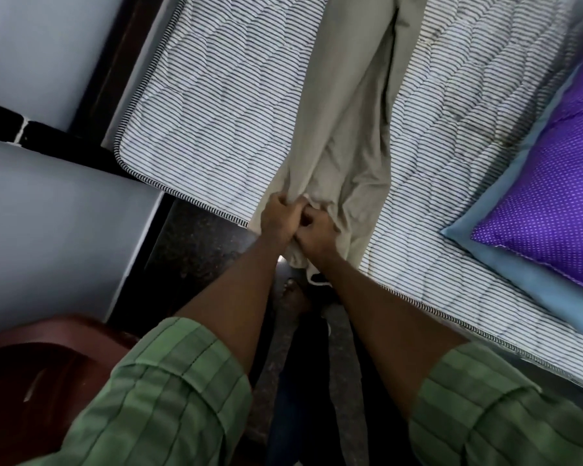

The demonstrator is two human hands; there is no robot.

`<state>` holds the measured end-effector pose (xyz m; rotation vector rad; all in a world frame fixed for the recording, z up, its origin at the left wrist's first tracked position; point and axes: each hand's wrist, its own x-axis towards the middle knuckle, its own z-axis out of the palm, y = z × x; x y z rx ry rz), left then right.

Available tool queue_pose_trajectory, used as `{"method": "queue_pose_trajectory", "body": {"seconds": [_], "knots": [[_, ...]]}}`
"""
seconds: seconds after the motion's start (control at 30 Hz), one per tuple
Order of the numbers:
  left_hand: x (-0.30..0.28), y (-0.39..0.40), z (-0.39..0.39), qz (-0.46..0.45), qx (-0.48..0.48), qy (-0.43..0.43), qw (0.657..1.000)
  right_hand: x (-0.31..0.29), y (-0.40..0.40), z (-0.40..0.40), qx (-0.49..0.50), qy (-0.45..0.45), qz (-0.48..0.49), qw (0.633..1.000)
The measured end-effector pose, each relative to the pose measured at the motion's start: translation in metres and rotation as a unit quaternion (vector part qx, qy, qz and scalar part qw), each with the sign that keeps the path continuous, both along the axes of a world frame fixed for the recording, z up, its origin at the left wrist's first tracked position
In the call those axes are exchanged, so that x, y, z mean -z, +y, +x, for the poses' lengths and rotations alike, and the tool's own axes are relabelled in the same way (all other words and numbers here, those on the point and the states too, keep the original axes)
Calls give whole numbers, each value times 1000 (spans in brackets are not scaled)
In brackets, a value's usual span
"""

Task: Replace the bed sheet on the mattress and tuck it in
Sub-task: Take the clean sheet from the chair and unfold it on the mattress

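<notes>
At the mattress (pixel 216 105) edge, both hands, left hand (pixel 278 220) and right hand (pixel 315 233), clench fingers round the bunched sheet (pixel 344 136), which trails toward 12 o'clock. Spreading comes next, judging by the bare mattress; pillow (pixel 552 196) at 3 o'clock.

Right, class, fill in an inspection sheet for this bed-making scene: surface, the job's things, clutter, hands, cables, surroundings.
Surface: striped quilted mattress, mostly bare, its near edge running diagonally across the view.
Job's things: beige bed sheet, bunched in a long strip across the mattress, its end gathered at the near edge.
Clutter: purple dotted pillow on a blue one, lying on the mattress at right.
Hands: left hand and right hand grip the sheet's end, side by side.
Cables: nothing seen.
Surroundings: pale wall, dark speckled floor, reddish-brown wooden furniture at lower left.
</notes>
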<state>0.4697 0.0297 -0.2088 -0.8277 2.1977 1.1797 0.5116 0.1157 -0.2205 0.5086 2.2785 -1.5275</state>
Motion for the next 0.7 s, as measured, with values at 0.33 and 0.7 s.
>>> {"method": "queue_pose_trajectory", "body": {"seconds": [0.33,0.7], "knots": [[17,-5,-20,-26,-43,-5,999,6,21,-34,68,-50,34,996],[34,-26,-13,-30,-72,48,996,16,4,-32,-4,16,108,994]]}}
